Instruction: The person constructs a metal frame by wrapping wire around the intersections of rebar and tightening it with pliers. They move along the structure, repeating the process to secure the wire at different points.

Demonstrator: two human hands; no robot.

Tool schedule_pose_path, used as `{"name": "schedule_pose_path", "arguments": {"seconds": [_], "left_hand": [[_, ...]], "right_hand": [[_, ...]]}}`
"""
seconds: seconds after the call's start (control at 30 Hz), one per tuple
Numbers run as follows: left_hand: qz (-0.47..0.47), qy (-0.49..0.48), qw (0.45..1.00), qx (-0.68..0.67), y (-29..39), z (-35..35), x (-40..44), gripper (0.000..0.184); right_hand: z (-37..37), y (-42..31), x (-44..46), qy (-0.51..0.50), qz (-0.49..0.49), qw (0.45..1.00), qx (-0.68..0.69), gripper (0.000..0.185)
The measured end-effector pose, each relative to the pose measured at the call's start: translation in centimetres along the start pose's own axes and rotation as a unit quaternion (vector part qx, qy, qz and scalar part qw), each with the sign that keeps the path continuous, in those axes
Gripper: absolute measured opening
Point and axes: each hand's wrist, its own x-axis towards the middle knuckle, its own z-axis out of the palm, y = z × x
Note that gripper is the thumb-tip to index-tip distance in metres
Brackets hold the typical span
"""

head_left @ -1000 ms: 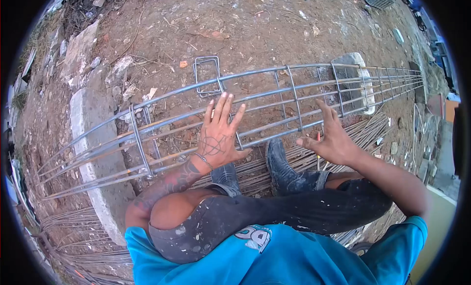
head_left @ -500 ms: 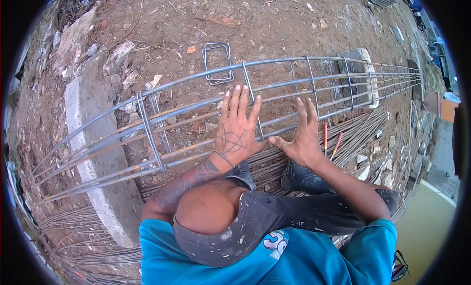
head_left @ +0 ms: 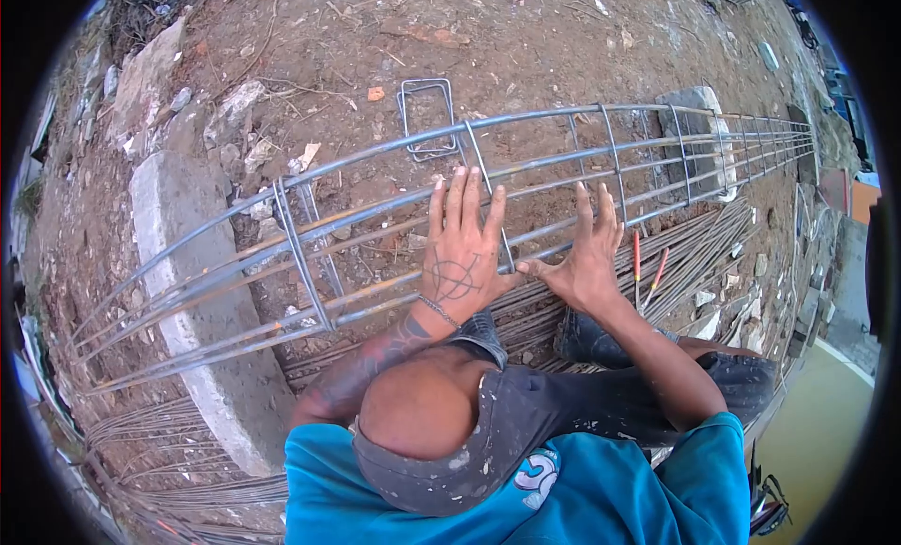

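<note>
A long cage of steel reinforcing bars (head_left: 375,152) crosses in front of me, with rectangular stirrups around its bars. My left hand (head_left: 460,264) lies over the lower bars, palm down and fingers spread, beside one stirrup (head_left: 478,153). My right hand (head_left: 584,264) is on the other side of that stirrup, fingers stretched out and thumb pointing at it. The two thumbs come close together near the stirrup's lower end. Neither hand is wrapped round a bar; whether the palms touch the steel cannot be made out. Another stirrup pair (head_left: 300,254) stands to the left.
Concrete blocks hold up the cage at left (head_left: 216,386) and right (head_left: 694,123). Loose stirrups (head_left: 450,104) lie on the dirt beyond it. A red-handled tool (head_left: 637,254) stands by my right forearm, over a bundle of thin rods (head_left: 699,234). Rubble is scattered around.
The view has shifted slightly, so the whole scene sits a little further right. Both hands keep nearly the same open pose around the stirrup; the right fingers look slightly more spread.
</note>
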Motion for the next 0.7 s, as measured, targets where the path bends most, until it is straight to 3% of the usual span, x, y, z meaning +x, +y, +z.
{"name": "schedule_pose_path", "arguments": {"seconds": [0.6, 0.67, 0.7], "left_hand": [[-0.005, 0.002, 1.0, 0.004, -1.0, 0.2, -1.4, 0.096], [0.036, 0.013, 0.998, -0.042, -1.2, -0.1, -1.6, 0.097], [0.046, 0.056, 0.994, -0.081, -1.4, -1.2, -2.2, 0.084]], "right_hand": [[0.7, 1.0, 0.7, 0.016, -0.094, 0.995, -0.007, 0.115], [0.1, 1.6, 0.5, 0.006, -0.095, 0.995, 0.036, 0.11], [-1.0, 1.4, 0.3, -0.017, -0.09, 0.995, 0.032, 0.095]]}}
